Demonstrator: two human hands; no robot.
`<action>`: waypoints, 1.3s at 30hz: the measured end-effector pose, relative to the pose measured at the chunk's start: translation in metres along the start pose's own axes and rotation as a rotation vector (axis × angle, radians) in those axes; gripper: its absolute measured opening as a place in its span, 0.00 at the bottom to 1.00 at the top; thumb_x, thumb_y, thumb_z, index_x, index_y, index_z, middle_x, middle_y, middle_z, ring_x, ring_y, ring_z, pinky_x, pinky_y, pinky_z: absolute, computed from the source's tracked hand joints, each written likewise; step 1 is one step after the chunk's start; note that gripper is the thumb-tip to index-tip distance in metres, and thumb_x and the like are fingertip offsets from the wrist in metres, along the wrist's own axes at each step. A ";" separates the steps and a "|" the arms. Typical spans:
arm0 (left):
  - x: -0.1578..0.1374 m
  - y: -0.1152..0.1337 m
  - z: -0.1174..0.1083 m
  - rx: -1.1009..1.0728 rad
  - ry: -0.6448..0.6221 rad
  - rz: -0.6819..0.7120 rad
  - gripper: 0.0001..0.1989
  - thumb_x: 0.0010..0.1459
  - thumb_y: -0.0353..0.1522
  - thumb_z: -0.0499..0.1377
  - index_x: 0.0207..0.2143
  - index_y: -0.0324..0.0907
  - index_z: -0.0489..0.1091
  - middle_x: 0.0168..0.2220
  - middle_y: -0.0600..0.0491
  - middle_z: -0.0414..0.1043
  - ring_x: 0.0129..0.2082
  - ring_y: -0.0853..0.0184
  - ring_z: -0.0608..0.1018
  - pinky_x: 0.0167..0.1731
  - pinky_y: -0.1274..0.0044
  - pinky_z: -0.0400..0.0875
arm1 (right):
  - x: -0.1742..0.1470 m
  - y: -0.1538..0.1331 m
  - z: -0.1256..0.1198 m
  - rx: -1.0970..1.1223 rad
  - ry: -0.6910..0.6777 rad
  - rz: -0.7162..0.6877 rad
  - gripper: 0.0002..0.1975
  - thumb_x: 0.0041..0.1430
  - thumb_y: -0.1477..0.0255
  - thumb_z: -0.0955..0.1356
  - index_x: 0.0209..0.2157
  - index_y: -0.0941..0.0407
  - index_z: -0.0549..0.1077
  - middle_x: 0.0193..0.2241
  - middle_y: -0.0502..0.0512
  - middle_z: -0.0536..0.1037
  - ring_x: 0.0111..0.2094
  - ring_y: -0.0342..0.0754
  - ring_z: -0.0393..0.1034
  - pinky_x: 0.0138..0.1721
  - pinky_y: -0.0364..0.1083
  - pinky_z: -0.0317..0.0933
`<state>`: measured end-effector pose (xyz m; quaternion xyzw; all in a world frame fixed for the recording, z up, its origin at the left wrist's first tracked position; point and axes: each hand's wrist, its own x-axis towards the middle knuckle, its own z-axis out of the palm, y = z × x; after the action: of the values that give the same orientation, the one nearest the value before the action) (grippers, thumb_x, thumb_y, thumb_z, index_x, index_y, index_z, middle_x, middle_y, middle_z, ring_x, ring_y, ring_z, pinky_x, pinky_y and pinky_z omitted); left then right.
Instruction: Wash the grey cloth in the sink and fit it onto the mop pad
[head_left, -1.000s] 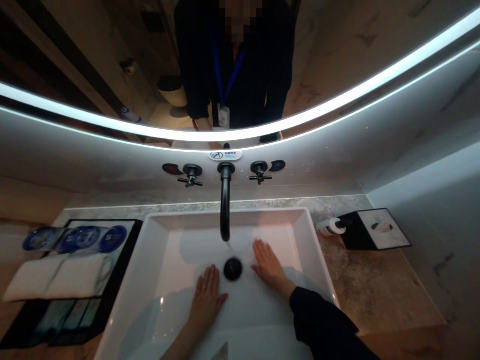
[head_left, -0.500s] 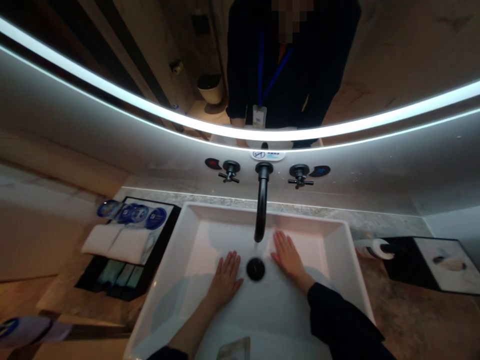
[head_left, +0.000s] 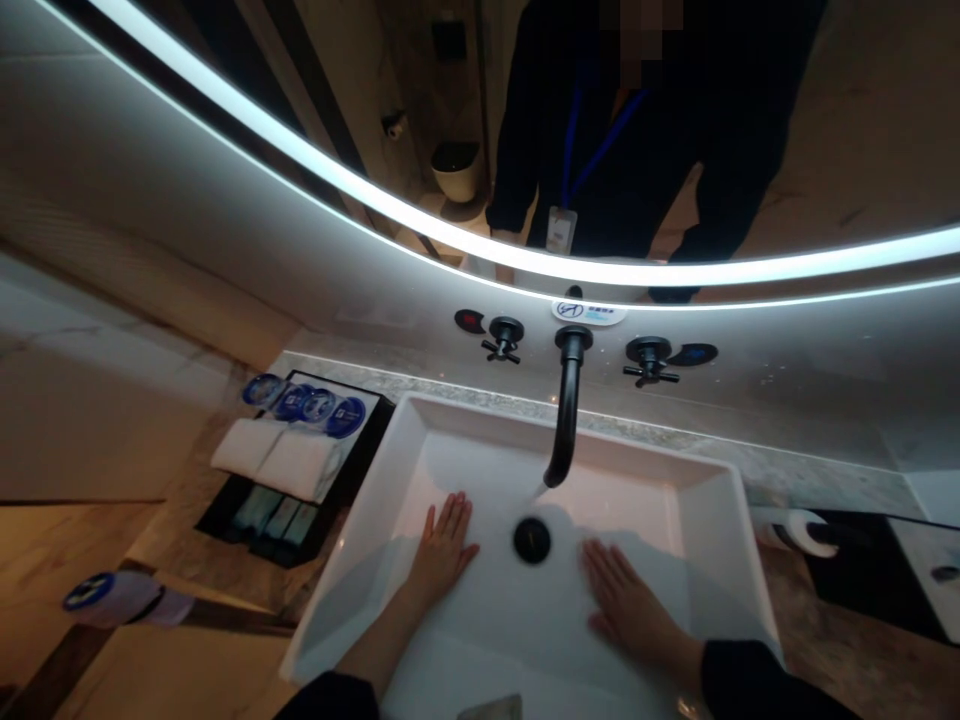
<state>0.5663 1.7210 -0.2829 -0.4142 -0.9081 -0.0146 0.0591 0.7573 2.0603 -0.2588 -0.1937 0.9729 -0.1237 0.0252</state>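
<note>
Both hands are inside a white rectangular sink (head_left: 480, 415). My left hand (head_left: 444, 548) lies palm down, left of the round black drain (head_left: 532, 540), with its fingers extended and nothing held. On the drain's right, my right hand (head_left: 626, 595) is also palm down, fingers stretched out and slightly blurred, holding nothing. Above the drain hangs a black wall-mounted faucet (head_left: 568, 410), a thin stream apparently leaving its tip. At the sink's near edge, a flat greyish piece (head_left: 495, 710) shows only in part.
Black cross handles, one left (head_left: 504, 340) and one right (head_left: 651, 360), flank the faucet under a lit mirror (head_left: 600, 150). On the left counter, a black tray (head_left: 379, 405) carries folded white towels (head_left: 277, 455) and blue-lidded cups (head_left: 319, 403). To the right lies a white bottle (head_left: 795, 530).
My right hand has moved back toward me and to the right, away from the faucet. My left hand stays left of the drain, slightly farther from it. The camera view has shifted left.
</note>
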 end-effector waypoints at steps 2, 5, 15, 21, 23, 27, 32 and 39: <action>0.001 0.001 -0.002 -0.012 0.007 -0.003 0.33 0.66 0.45 0.44 0.67 0.39 0.43 0.65 0.41 0.56 0.64 0.53 0.60 0.60 0.58 0.54 | 0.009 -0.024 -0.008 0.185 -0.139 -0.208 0.40 0.64 0.58 0.61 0.67 0.60 0.38 0.66 0.63 0.53 0.67 0.56 0.47 0.64 0.56 0.50; 0.003 -0.001 -0.008 -0.046 0.020 -0.008 0.30 0.67 0.41 0.45 0.67 0.39 0.46 0.64 0.42 0.58 0.64 0.56 0.60 0.61 0.59 0.54 | 0.049 -0.060 -0.011 0.396 -0.234 -0.377 0.36 0.65 0.60 0.60 0.67 0.55 0.38 0.67 0.57 0.53 0.67 0.51 0.47 0.67 0.54 0.45; 0.005 -0.017 -0.013 -0.230 0.150 -0.138 0.25 0.66 0.35 0.48 0.64 0.42 0.53 0.58 0.43 0.67 0.60 0.59 0.67 0.57 0.64 0.66 | 0.041 0.006 -0.025 0.298 -0.239 -0.445 0.34 0.65 0.65 0.61 0.67 0.55 0.41 0.65 0.57 0.57 0.66 0.49 0.50 0.66 0.53 0.47; 0.015 -0.004 -0.009 -0.192 0.188 -0.178 0.21 0.66 0.35 0.48 0.59 0.40 0.60 0.57 0.42 0.68 0.59 0.55 0.68 0.55 0.60 0.67 | 0.047 0.057 -0.018 -0.084 0.186 0.267 0.28 0.68 0.68 0.57 0.67 0.56 0.46 0.64 0.62 0.61 0.63 0.56 0.56 0.63 0.62 0.49; 0.022 -0.001 -0.011 -0.222 0.180 -0.177 0.21 0.66 0.36 0.48 0.59 0.41 0.60 0.58 0.42 0.67 0.60 0.56 0.67 0.56 0.60 0.66 | 0.051 0.051 -0.002 -0.160 0.332 0.578 0.31 0.68 0.65 0.55 0.67 0.61 0.42 0.66 0.69 0.54 0.65 0.64 0.51 0.61 0.68 0.48; 0.029 -0.001 -0.014 -0.289 0.177 -0.195 0.21 0.66 0.36 0.46 0.60 0.42 0.60 0.57 0.44 0.68 0.60 0.56 0.67 0.56 0.60 0.66 | 0.045 0.000 0.033 -0.140 0.305 0.615 0.36 0.67 0.63 0.57 0.67 0.64 0.33 0.67 0.72 0.47 0.66 0.66 0.46 0.61 0.68 0.49; 0.029 -0.006 -0.013 -0.304 0.176 -0.207 0.20 0.66 0.36 0.47 0.57 0.40 0.62 0.55 0.43 0.70 0.58 0.56 0.69 0.55 0.61 0.68 | 0.038 -0.020 0.031 -0.010 0.065 0.119 0.38 0.65 0.61 0.59 0.68 0.59 0.36 0.66 0.62 0.55 0.66 0.55 0.50 0.62 0.55 0.56; 0.024 -0.021 -0.007 -0.309 0.174 -0.265 0.20 0.66 0.37 0.47 0.57 0.42 0.64 0.54 0.43 0.70 0.57 0.55 0.70 0.55 0.59 0.68 | 0.003 0.026 0.021 -0.191 0.279 0.553 0.39 0.66 0.62 0.59 0.67 0.64 0.32 0.67 0.73 0.44 0.66 0.68 0.46 0.60 0.67 0.53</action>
<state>0.5357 1.7250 -0.2722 -0.2925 -0.9331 -0.1968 0.0709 0.7469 2.0779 -0.2856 0.0952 0.9900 -0.0456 -0.0938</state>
